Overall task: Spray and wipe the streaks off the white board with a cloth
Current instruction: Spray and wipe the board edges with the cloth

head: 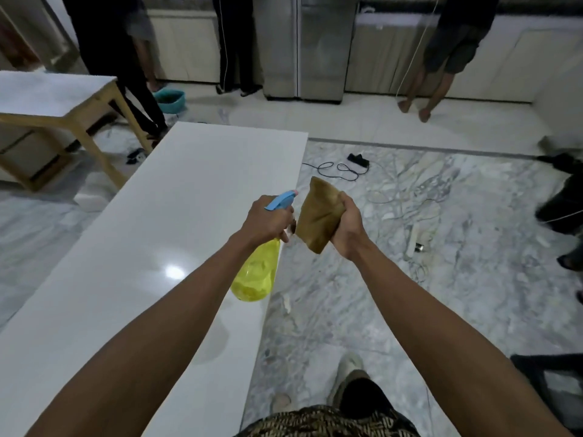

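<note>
My left hand [268, 220] is gripping the neck of a yellow spray bottle [256, 272] with a blue nozzle, hanging over the right edge of the white board [151, 234]. Just beside it, my right hand [347, 225] is clutching a folded brown cloth [318, 216] above the marble floor [441, 247]. Farther off, a black cable [339, 168] is lying on the floor.

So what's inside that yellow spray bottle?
The yellow spray bottle is see-through and looks tinted yellow all over; a liquid level can't be made out. The left hand covers its neck below the blue spray head, so that part is hidden.
</note>
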